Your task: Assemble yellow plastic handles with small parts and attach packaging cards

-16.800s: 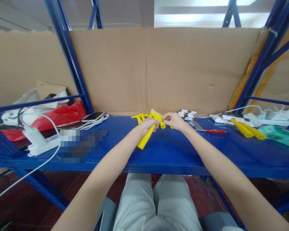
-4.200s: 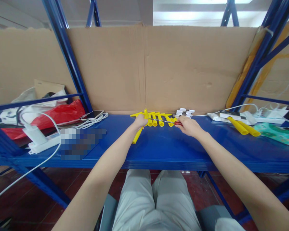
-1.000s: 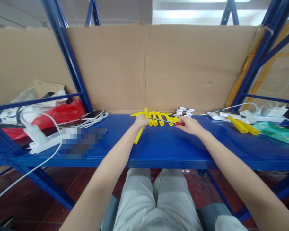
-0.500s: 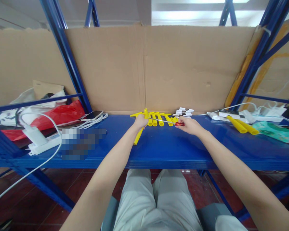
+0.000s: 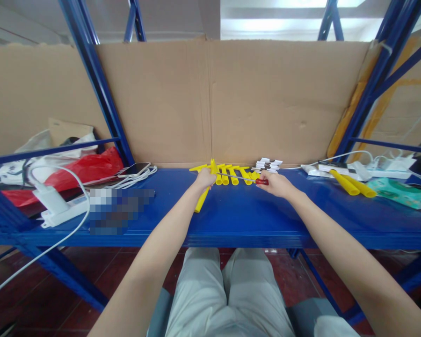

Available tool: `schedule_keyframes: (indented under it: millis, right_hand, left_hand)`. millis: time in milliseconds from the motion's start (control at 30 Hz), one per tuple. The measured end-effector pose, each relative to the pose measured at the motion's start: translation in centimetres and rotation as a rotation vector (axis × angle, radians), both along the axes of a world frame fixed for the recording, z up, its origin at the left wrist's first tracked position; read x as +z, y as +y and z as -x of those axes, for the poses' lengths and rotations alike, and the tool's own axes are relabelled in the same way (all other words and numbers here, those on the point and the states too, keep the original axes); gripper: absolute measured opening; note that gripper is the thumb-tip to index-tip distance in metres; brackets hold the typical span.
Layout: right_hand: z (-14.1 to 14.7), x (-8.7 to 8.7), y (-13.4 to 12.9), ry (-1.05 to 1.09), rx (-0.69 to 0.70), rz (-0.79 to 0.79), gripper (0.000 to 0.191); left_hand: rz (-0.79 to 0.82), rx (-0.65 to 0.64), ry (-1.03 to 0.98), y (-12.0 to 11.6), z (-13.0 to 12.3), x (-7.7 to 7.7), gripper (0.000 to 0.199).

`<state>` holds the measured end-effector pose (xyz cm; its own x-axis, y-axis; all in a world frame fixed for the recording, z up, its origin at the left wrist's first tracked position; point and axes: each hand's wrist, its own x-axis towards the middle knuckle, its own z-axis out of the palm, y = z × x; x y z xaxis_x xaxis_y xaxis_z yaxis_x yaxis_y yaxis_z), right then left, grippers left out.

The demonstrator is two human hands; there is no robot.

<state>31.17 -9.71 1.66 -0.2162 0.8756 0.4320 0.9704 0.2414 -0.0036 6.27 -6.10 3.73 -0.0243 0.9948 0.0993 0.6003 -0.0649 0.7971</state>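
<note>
My left hand (image 5: 206,179) is closed round a yellow plastic piece (image 5: 201,200), whose tube slants down toward the shelf's front and whose tip shows above the fingers. My right hand (image 5: 275,183) grips the red handle of a screwdriver (image 5: 262,181). The metal shaft runs left, nearly level, to the yellow piece at my left hand; the exact contact point is too small to make out. Behind the shaft several yellow tubes (image 5: 233,178) lie in a row on the blue shelf (image 5: 245,215). A stack of small white pieces (image 5: 267,164) sits behind my right hand.
Two yellow tubes (image 5: 347,183) lie at the right beside a green packet (image 5: 403,193) and white cables. At the left are a red bag (image 5: 84,168), a phone, a coiled cable and a white power strip (image 5: 65,208). A cardboard panel (image 5: 210,103) stands behind the shelf.
</note>
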Motion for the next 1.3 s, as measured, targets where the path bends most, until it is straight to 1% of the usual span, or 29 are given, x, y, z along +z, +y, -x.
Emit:
schedule_keyframes:
  millis: [100, 267, 467, 533, 633, 800, 900, 1133, 1300]
  right_hand:
    - [0.08, 0.19, -0.31, -0.013, 0.019, 0.008, 0.015]
    - [0.0, 0.28, -0.31, -0.004, 0.083, 0.044, 0.019]
    - [-0.05, -0.07, 0.11, 0.027, 0.022, 0.004, 0.019]
    - [-0.01, -0.05, 0.04, 0.023, 0.008, 0.004, 0.016]
    - [0.0, 0.11, -0.16, 0.007, 0.033, 0.004, 0.014]
    - [-0.14, 0.19, -0.07, 0.024, 0.082, 0.062, 0.02]
    - [-0.2, -0.01, 0.21, 0.052, 0.1, 0.054, 0.018]
    - [-0.16, -0.17, 0.29, 0.045, 0.059, -0.009, 0.016]
    - [-0.41, -0.14, 0.29, 0.034, 0.089, 0.017, 0.023]
  left_hand:
    - [-0.012, -0.012, -0.004, 0.06, 0.02, -0.01, 0.017]
    - [-0.013, -0.002, -0.002, 0.01, 0.05, 0.06, 0.017]
    - [-0.012, -0.013, -0.009, -0.26, -0.04, 0.17, 0.018]
    - [-0.015, -0.014, -0.01, -0.31, -0.05, 0.17, 0.019]
    - [-0.016, -0.014, -0.005, -0.27, -0.01, 0.14, 0.019]
    - [-0.01, -0.007, -0.01, 0.0, 0.08, 0.06, 0.017]
    - [-0.01, -0.009, -0.014, 0.06, 0.06, 0.03, 0.018]
    - [-0.014, -0.012, -0.014, 0.01, 0.04, -0.02, 0.018]
    - [-0.014, -0.019, -0.01, -0.12, 0.07, 0.04, 0.019]
